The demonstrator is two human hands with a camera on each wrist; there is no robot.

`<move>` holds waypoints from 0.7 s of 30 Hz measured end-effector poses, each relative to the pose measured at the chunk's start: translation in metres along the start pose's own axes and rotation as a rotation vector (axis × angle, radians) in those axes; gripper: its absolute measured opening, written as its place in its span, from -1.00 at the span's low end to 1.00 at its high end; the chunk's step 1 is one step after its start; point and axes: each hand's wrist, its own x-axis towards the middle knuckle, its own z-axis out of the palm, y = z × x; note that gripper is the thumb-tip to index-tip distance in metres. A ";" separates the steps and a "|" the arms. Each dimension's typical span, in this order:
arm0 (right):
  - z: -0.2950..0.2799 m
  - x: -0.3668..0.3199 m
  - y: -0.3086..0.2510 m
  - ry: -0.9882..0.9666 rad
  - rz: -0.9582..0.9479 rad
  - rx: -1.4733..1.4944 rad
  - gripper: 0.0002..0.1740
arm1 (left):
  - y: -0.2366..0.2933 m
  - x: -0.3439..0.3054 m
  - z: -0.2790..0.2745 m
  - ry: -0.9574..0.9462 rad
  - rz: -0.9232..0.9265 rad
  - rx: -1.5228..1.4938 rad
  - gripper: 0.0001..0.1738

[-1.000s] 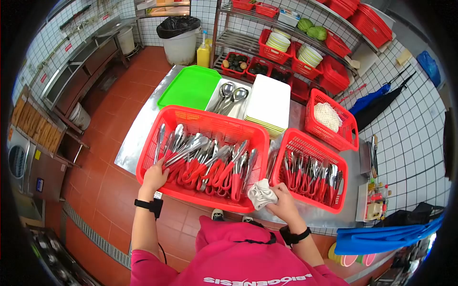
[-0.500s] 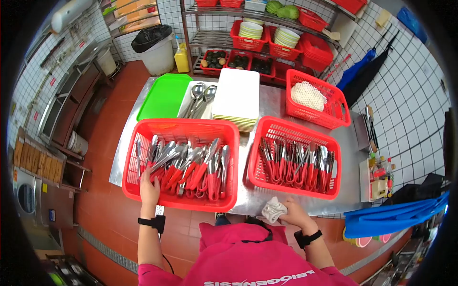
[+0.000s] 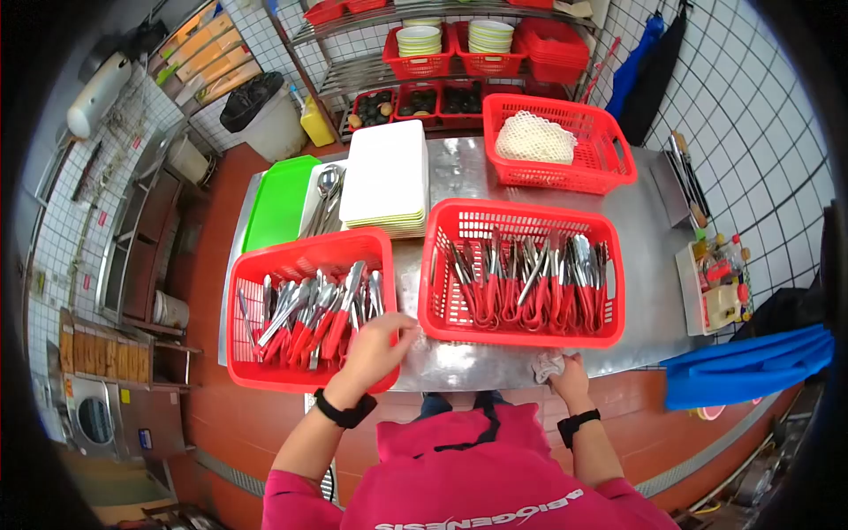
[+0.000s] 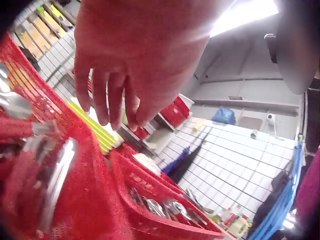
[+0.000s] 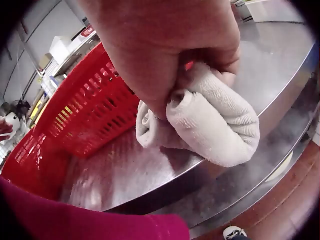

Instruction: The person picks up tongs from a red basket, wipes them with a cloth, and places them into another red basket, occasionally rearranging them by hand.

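The left hand (image 3: 378,350) hovers over the right end of the left red basket (image 3: 305,251), which holds many red-handled tongs (image 3: 331,322). In the left wrist view its fingers (image 4: 115,95) hang loosely extended, with nothing held. The right hand (image 3: 570,375) pinches a folded white cloth (image 5: 215,120) at the front edge of the steel table, in front of the right red basket (image 3: 521,337). That basket also contains many red-handled tongs (image 3: 539,291).
Behind the baskets are a stack of white trays (image 3: 384,172), ladles (image 3: 328,183), a green tray (image 3: 278,203) and a red basket with a netted white item (image 3: 534,140). Bottles (image 3: 724,265) stand at the right end of the steel table (image 3: 649,265).
The left hand has left the left basket's tongs and moved right. The left basket sits apart from the right one, after overlapping it closely. The right hand with the cloth has shifted right.
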 end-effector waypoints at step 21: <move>-0.003 0.023 0.026 -0.174 -0.143 0.078 -0.27 | 0.031 0.121 0.184 -0.720 -0.090 0.298 -0.50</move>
